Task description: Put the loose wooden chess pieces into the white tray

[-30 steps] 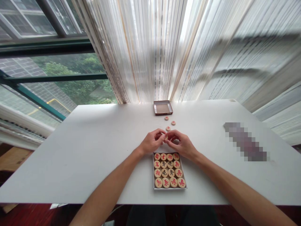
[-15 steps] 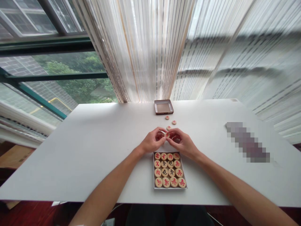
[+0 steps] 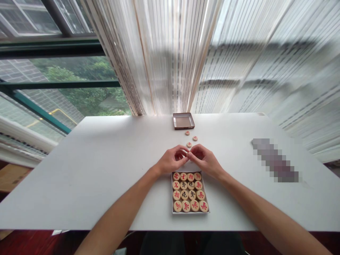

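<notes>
Left hand (image 3: 171, 160) and right hand (image 3: 205, 164) curled, fingertips (image 3: 193, 150) meeting, grip unclear; a slip could drop anything held onto the xiangqi-piece box (image 3: 190, 213) at 6 o'clock.

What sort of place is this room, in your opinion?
Probably a room in a home or office: a white table stands before a large window, with striped sheer curtains and trees visible outside.
</notes>
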### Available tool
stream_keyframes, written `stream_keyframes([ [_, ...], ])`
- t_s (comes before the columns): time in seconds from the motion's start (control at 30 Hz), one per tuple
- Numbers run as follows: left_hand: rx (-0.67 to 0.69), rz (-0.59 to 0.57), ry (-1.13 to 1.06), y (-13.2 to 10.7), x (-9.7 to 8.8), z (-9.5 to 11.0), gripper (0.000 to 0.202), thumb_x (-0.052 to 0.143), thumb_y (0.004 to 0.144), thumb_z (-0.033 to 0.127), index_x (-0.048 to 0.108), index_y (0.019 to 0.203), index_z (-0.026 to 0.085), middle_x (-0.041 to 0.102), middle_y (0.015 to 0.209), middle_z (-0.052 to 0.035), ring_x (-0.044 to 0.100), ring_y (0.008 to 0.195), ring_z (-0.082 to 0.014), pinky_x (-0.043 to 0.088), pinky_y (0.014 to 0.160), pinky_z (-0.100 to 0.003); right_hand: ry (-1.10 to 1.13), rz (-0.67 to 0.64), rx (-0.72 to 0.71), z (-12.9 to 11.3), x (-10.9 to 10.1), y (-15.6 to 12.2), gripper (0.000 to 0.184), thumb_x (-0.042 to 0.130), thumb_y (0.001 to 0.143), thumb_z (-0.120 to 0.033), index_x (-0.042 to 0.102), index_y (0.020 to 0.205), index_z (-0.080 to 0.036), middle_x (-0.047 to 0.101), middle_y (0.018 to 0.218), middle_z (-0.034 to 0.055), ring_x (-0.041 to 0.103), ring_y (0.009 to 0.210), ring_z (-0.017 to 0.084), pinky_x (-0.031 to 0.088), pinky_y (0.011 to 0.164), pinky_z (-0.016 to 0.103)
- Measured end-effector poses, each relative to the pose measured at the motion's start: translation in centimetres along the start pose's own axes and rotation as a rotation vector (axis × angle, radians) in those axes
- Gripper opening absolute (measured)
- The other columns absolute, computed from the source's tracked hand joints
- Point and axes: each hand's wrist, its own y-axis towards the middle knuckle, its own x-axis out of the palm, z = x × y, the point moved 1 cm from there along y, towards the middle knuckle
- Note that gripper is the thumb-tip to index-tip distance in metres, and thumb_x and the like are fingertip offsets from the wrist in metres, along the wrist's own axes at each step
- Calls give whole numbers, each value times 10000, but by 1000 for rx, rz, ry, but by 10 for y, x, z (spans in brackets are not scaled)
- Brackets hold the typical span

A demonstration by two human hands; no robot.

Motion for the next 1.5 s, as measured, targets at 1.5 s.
stream_keyframes([
  [1.5, -59, 67, -3, 2, -3, 0, 225, 625, 912, 341, 669, 1000, 139, 718, 925, -73, 638, 729, -128, 531, 693, -245, -366, -630, -222, -64, 1, -37, 147, 616, 968, -270, 745, 994, -206, 675, 851, 56, 608, 860, 179, 506, 753, 275],
])
